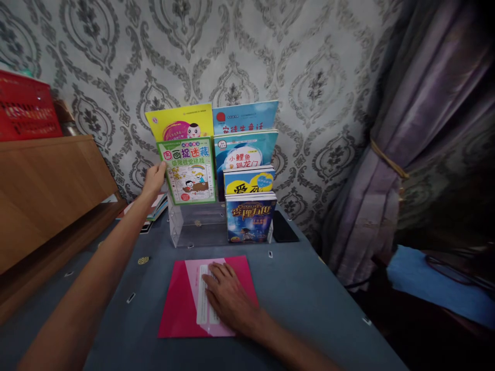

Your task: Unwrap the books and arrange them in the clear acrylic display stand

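Observation:
My left hand (155, 178) is closed on the left edge of a green-covered picture book (191, 178), which stands upright on the left side of a clear tiered book stand (201, 232). Behind it rises a yellow book (158, 121). My right hand (228, 296) lies flat, fingers stretched out, on a pink book (174, 309) on the table in front of the stand. On the stand's right side, several books stand in tiers: a light-blue one (251, 111) at the back, a teal one (266, 147), a yellow-and-blue one (232, 181), and dark-blue ones (251, 219) in front.
A dark flat object (285, 228) lies right of the stand. More books (157, 208) lie behind my left forearm. At left, a wooden panel (50, 190) carries a red basket (29, 105). A tied purple curtain (371, 206) hangs right, near a blue cloth-like item (429, 286).

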`<action>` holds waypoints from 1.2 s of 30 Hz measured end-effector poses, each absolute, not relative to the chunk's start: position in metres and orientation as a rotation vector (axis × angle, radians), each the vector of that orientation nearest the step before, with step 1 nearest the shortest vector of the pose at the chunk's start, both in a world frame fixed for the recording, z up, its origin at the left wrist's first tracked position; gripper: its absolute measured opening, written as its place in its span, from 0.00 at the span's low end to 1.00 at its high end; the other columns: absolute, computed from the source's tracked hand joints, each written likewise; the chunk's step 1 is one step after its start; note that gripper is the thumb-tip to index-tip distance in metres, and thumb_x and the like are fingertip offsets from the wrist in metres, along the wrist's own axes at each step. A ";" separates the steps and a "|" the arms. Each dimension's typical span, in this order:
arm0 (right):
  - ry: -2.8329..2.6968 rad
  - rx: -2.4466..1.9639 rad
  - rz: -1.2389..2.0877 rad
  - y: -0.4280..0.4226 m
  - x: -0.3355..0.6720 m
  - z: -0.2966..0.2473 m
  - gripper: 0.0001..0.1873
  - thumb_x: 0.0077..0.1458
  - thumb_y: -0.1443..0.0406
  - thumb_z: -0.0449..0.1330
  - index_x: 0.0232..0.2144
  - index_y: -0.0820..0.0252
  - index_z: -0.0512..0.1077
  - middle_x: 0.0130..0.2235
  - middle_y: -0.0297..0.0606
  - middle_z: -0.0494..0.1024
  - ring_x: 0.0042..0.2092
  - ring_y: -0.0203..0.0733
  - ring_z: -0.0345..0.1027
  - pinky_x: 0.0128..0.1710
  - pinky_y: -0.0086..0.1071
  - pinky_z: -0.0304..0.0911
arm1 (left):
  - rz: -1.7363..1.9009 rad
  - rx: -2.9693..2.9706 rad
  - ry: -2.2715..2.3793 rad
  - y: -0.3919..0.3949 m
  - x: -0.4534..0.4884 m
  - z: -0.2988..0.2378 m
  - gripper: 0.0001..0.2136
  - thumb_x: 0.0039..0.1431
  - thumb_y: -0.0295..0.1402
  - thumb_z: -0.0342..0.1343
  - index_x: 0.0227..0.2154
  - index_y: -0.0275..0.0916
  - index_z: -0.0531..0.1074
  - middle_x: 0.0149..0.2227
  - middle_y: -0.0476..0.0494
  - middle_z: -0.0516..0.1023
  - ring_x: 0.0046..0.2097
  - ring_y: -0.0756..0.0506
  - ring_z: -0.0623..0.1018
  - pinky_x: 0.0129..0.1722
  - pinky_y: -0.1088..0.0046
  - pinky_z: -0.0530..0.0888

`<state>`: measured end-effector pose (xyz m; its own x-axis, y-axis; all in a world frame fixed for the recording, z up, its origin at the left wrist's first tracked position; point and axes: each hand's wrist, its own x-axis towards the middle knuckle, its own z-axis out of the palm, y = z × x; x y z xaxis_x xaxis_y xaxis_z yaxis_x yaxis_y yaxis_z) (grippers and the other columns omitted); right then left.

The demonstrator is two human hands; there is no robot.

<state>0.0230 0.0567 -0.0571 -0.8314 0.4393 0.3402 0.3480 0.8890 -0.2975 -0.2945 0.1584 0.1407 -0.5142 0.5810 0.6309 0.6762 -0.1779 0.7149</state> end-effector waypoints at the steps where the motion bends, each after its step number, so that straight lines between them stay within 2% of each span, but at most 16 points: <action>1: -2.655 -0.578 0.319 0.057 0.023 -0.057 0.13 0.64 0.69 0.55 0.49 0.62 0.72 0.56 0.49 0.73 0.61 0.53 0.63 0.64 0.51 0.55 | -1.810 -1.503 -1.960 0.157 -0.294 0.140 0.21 0.58 0.53 0.48 0.27 0.38 0.71 0.27 0.46 0.72 0.31 0.45 0.70 0.32 0.69 0.68; 6: -2.644 -0.565 0.317 0.058 0.023 -0.057 0.13 0.64 0.69 0.55 0.50 0.61 0.72 0.56 0.49 0.73 0.61 0.52 0.63 0.64 0.51 0.56 | -1.837 -1.502 -1.942 0.152 -0.290 0.137 0.20 0.58 0.53 0.48 0.28 0.39 0.69 0.29 0.46 0.72 0.32 0.46 0.70 0.30 0.71 0.67; 17: -2.648 -0.566 0.293 0.058 0.023 -0.057 0.12 0.63 0.69 0.55 0.49 0.61 0.72 0.55 0.48 0.74 0.59 0.52 0.65 0.63 0.51 0.58 | -1.871 -1.546 -1.888 0.148 -0.284 0.135 0.19 0.59 0.51 0.49 0.31 0.39 0.71 0.32 0.45 0.76 0.37 0.44 0.74 0.35 0.70 0.72; 25: -2.633 -0.553 0.299 0.058 0.023 -0.058 0.12 0.64 0.69 0.56 0.49 0.61 0.72 0.55 0.48 0.74 0.60 0.52 0.64 0.64 0.50 0.57 | -1.888 -1.525 -1.867 0.146 -0.283 0.130 0.18 0.60 0.52 0.49 0.28 0.41 0.66 0.30 0.46 0.71 0.35 0.45 0.73 0.31 0.72 0.70; 32: -2.645 -0.559 0.282 0.058 0.022 -0.057 0.12 0.64 0.69 0.56 0.49 0.62 0.72 0.56 0.49 0.74 0.60 0.54 0.64 0.63 0.51 0.57 | -1.905 -1.561 -1.819 0.144 -0.280 0.127 0.18 0.58 0.52 0.52 0.27 0.41 0.64 0.30 0.47 0.70 0.35 0.45 0.73 0.33 0.71 0.71; 36: -2.652 -0.556 0.298 0.058 0.023 -0.057 0.12 0.63 0.69 0.56 0.48 0.63 0.72 0.55 0.49 0.74 0.60 0.53 0.64 0.64 0.51 0.57 | -1.933 -1.598 -1.802 0.143 -0.279 0.126 0.19 0.58 0.53 0.52 0.31 0.40 0.67 0.34 0.45 0.73 0.39 0.44 0.75 0.38 0.69 0.73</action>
